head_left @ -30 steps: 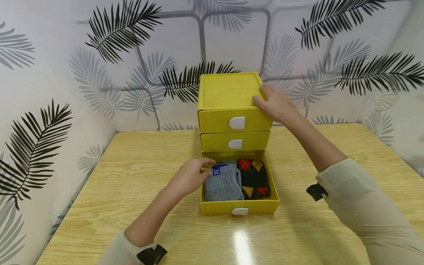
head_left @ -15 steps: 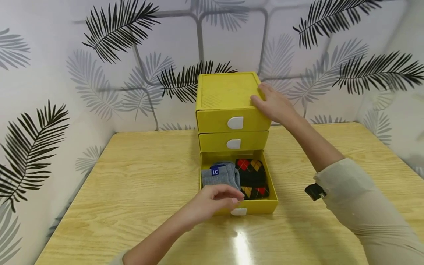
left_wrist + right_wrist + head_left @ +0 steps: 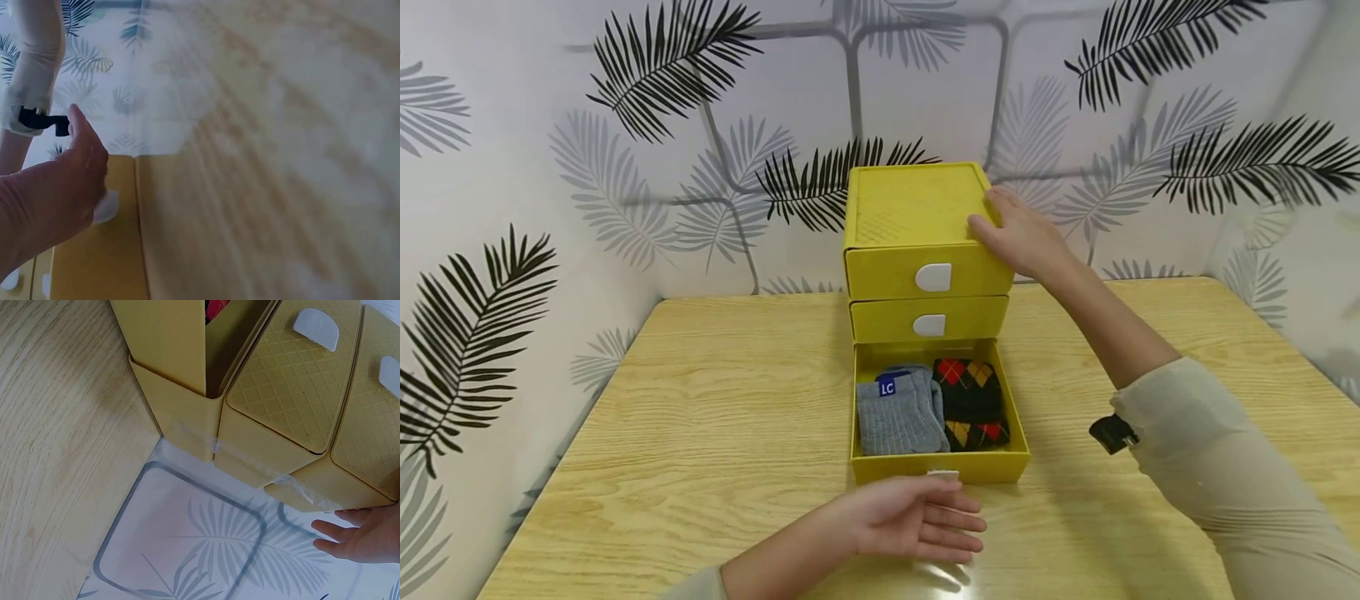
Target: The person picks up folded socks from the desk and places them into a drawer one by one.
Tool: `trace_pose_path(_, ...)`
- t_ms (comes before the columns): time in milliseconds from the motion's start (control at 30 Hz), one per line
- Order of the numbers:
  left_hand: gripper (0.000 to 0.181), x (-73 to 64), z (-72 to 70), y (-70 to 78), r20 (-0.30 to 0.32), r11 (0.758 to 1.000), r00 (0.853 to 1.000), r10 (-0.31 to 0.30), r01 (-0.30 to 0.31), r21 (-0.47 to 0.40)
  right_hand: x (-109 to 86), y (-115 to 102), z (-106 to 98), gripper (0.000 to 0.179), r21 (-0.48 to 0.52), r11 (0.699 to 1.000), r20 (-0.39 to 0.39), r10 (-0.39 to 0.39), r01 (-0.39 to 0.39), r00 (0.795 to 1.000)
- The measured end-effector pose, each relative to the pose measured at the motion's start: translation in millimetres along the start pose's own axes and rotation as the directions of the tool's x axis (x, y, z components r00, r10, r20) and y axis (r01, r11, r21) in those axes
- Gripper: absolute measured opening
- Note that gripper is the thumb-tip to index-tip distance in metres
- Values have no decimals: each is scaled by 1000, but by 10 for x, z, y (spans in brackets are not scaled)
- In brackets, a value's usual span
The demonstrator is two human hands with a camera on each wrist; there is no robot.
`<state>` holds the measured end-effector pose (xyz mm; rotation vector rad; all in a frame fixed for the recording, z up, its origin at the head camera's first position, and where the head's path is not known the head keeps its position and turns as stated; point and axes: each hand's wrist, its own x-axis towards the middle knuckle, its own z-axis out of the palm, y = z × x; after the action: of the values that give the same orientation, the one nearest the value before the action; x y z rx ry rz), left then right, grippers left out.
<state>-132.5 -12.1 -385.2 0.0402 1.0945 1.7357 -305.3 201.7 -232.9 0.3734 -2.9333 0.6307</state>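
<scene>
A yellow three-drawer unit (image 3: pixel 917 204) stands on the table with its bottom drawer (image 3: pixel 996 468) pulled out. Inside that drawer lie folded grey ribbed socks (image 3: pixel 902 417) with a blue LC label, beside dark argyle socks (image 3: pixel 973 400). My left hand (image 3: pixel 917 521) is just in front of the drawer, fingers straight and palm showing, holding nothing. In the left wrist view it overlaps the white pull tab (image 3: pixel 107 206). My right hand (image 3: pixel 1026 237) rests on the unit's upper right edge, thumb on top; the right wrist view shows its fingers (image 3: pixel 334 531) extended along the side.
The two upper drawers, each with a white tab (image 3: pixel 933 277), are closed. The wooden table (image 3: pixel 737 375) extends to both sides of the unit. A leaf-patterned wall (image 3: pixel 805 100) rises right behind it.
My left hand has left the grey socks and moved down over the drawer's front, turning palm outward with fingers straightened. My right hand has stayed on the unit.
</scene>
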Motion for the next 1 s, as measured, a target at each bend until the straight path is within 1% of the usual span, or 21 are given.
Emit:
trace_pose_path(33, 45, 16, 4, -20, -24, 999, 1000, -8, 7, -44, -1, 0, 1, 71, 1, 1000, -1, 0, 0, 1000)
trace_pose_path(100, 37, 43, 14, -43, -74, 991, 997, -13, 3, -136, -1, -1, 2, 71, 2, 1000, 0, 1, -1, 1000)
trace_pose_path(200, 22, 72, 28, -43, -136, 960, 991, 9, -47, -277, -4, -2, 4, 71, 5, 1000, -1, 2, -2, 1000)
trace_pose_path(300, 17, 90, 29, -15, -163, 930, 986, 39, -95, -356, -8, -1, 5, 70, 6, 1000, -5, 0, 0, 1000)
trace_pose_path(367, 18, 94, 24, 6, -165, 922, 985, 41, -101, -373, -10, 1, 8, 70, 7, 1000, -6, -4, 4, 1000)
trace_pose_path(500, 28, 103, 18, 51, -157, 924, 987, 19, -78, -375, -10, 4, 13, 70, 6, 1000, -3, -7, 7, 1000)
trace_pose_path(600, 34, 129, 14, 95, -160, 920, 987, 9, -72, -386, -8, 4, 12, 70, 4, 1000, -1, -2, 2, 1000)
trace_pose_path(667, 34, 155, 7, 127, -171, 916, 985, 12, -79, -393, -9, 4, 9, 70, 5, 1000, -1, 2, -2, 1000)
trace_pose_path(800, 28, 217, -18, 186, -212, 915, 977, 34, -116, -386, -16, 6, 5, 70, 7, 1000, 2, 5, -5, 1000)
trace_pose_path(1000, 30, 306, -45, 286, -257, 909, 965, 43, -144, -391, -20, 7, 4, 71, 12, 1000, 3, 7, -7, 1000)
